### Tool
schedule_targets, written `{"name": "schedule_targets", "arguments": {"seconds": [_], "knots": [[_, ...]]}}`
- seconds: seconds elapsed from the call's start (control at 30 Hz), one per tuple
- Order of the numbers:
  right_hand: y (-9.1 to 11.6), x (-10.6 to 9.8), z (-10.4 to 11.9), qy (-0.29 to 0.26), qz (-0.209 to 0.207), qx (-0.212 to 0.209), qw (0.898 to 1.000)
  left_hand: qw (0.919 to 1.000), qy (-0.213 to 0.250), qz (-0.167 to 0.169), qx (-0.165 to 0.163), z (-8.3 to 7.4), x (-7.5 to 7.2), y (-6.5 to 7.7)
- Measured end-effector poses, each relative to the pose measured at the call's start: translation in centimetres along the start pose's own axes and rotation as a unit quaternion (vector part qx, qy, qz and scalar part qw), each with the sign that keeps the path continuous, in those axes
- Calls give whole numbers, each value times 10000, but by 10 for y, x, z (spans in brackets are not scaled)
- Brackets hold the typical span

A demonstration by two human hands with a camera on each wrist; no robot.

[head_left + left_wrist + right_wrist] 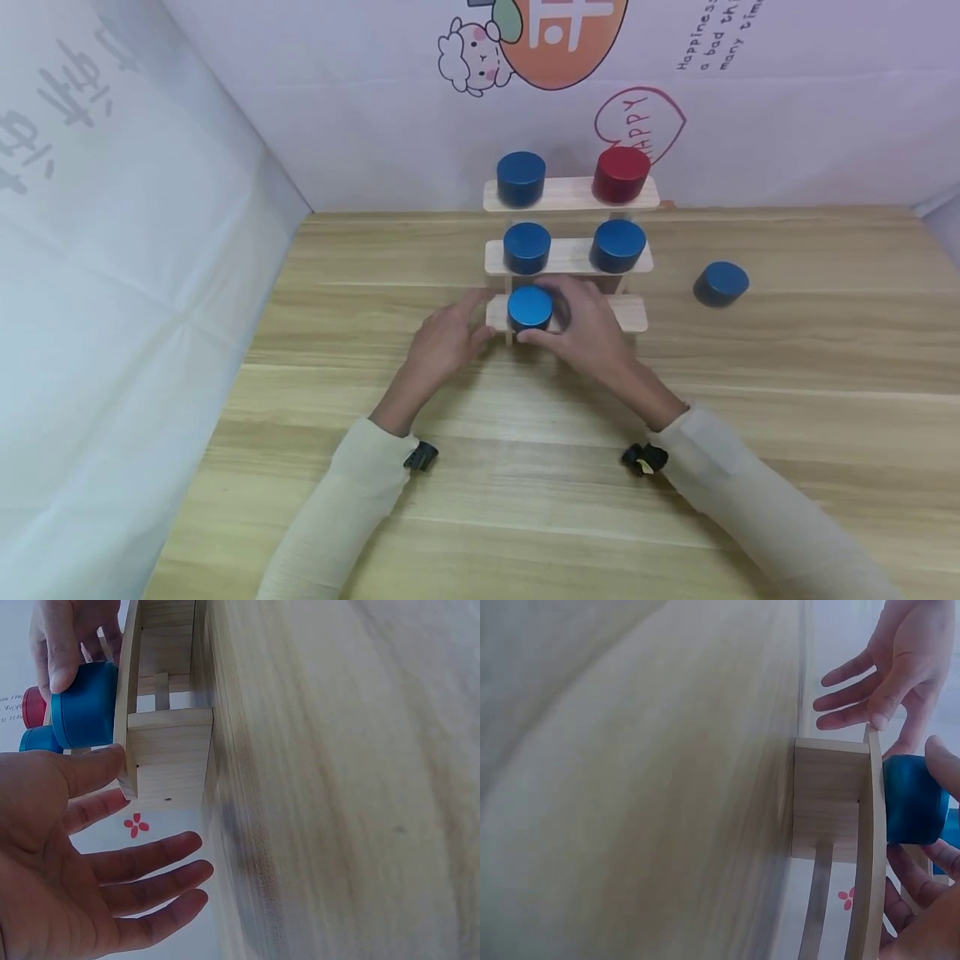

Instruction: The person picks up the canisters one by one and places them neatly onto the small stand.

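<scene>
A three-tier wooden rack (624, 313) stands against the back wall. On the left of its lowest tier sits a round blue tin (530, 307), its flat top facing up. My right hand (594, 332) grips this tin, thumb on the near side and fingers curled behind it. At the left end of the same tier, my left hand (444, 335) pinches the board's end between thumb and index finger. Its other fingers (154, 889) extend loosely in the left wrist view. The tin's base meets the board (870, 847) in the right wrist view.
Two blue tins, a left one (527, 248) and a right one (618, 247), sit on the middle tier. Up on the top tier are a blue tin (521, 179) and a red tin (621, 175). Another blue tin (721, 284) stands on the wooden table (810, 350), right of the rack.
</scene>
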State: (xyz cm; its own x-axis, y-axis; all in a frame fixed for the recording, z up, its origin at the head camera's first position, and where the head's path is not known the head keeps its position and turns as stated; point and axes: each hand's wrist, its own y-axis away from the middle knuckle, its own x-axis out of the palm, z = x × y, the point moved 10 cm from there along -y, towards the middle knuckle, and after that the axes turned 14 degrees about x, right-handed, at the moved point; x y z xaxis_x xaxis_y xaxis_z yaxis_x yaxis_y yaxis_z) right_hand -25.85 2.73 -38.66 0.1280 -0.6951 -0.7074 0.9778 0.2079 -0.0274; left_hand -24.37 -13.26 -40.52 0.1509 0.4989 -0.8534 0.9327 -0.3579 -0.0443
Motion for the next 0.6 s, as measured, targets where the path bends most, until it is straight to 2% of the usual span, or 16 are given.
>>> {"name": "schedule_targets", "arguments": {"seconds": [0.27,0.6], "knots": [[5,-12,-2,-13,-152,-164,9997,10000,3,-42,-8,-2,0,1],[9,-22,-14,14,-204,-27,9998,9999,95,-85,-2,-2,1,1]]}}
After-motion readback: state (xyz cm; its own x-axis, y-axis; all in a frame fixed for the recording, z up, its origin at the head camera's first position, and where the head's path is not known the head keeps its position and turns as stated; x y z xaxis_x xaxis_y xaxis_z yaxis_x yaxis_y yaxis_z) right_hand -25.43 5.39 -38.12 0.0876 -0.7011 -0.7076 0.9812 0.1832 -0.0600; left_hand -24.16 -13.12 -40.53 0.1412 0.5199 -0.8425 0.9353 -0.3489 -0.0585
